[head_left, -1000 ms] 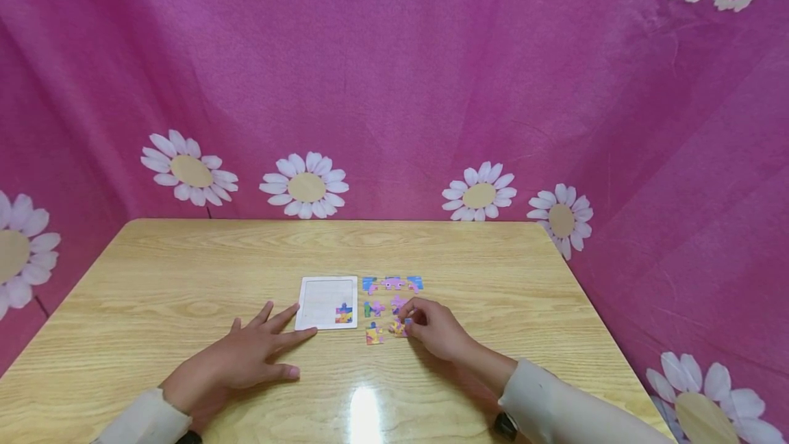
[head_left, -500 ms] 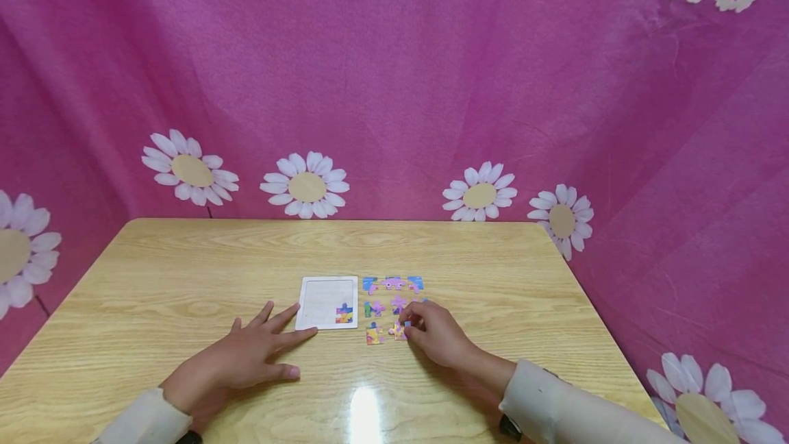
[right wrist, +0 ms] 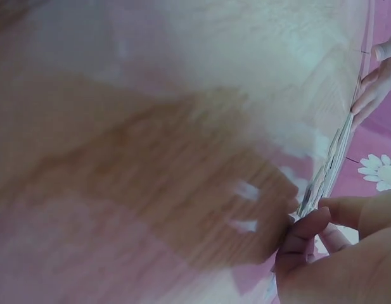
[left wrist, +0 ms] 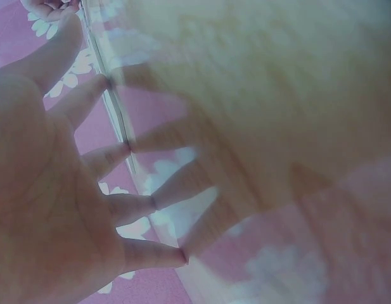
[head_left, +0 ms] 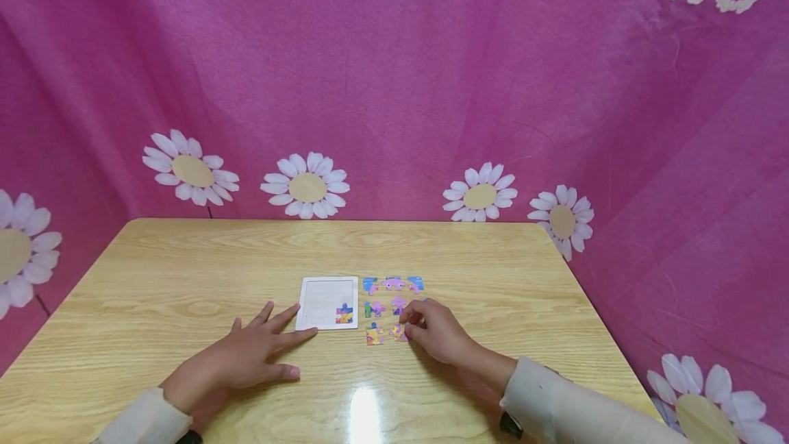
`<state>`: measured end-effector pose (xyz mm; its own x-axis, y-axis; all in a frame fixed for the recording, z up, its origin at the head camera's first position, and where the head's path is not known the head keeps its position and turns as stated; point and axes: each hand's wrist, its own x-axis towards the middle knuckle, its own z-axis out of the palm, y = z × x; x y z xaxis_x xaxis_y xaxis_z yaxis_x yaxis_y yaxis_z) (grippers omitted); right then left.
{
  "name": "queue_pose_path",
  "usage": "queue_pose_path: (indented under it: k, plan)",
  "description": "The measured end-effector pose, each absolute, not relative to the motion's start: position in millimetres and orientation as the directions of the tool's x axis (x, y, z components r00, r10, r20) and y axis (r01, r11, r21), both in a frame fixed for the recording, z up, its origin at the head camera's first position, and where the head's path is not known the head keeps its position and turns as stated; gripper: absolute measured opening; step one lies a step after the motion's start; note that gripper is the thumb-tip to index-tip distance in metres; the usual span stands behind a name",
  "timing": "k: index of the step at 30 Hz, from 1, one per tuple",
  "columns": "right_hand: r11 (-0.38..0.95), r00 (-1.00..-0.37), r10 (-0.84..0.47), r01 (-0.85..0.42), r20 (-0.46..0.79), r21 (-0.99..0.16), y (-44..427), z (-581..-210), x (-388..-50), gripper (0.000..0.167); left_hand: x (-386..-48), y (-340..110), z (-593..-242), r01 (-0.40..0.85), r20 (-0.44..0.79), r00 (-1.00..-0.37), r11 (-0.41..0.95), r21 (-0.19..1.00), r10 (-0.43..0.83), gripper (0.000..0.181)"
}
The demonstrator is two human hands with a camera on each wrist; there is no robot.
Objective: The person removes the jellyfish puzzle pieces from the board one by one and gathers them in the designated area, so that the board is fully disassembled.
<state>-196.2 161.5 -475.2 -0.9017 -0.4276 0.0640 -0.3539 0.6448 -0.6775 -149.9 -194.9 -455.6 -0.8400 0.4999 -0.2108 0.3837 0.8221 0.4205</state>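
My left hand [head_left: 253,351] lies spread on the table, its fingertips touching the left and lower edges of a white square puzzle tray [head_left: 300,303]. One colourful piece [head_left: 344,315] sits in the tray's lower right corner. At the right, my right hand [head_left: 440,333] has curled fingers, with thumb and index finger pinching the right side of a yellow-and-pink puzzle piece [head_left: 397,331] in the lowest row. In the right wrist view, the fingertips meet at the tabletop beside the thin edges of pieces. The right hand partly hides what lies behind it.
Loose puzzle pieces lie in rows right of the tray: blue-and-pink ones [head_left: 394,284] at the back, a green-and-pink one [head_left: 373,309] in the middle, a yellow one [head_left: 374,334] in front. A pink flowered cloth [head_left: 394,88] hangs behind the wooden table [head_left: 216,252].
My right thumb and fingertips shift slightly around the front-row piece, uncovering more of it and of the pink piece behind. The left hand and the tray stay still.
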Motion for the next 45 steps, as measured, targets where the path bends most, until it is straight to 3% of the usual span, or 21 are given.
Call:
queue_pose_path:
  k: [22, 45]
  plan:
    - [0.581, -0.892, -0.450, -0.326, 0.039, -0.746, 124.0, -467.5, -211.3, 0.008, -150.0, -195.1, -456.6, 0.385, -0.205, -0.841, 0.821, 0.422, 0.500, 0.067]
    - [0.607, -0.878, -0.478, -0.327, -0.004, -0.725, 74.5, -461.8, -223.1, 0.023, -150.3, -196.1, -458.5, 0.397, -0.199, -0.840, 0.822, 0.408, 0.505, 0.067]
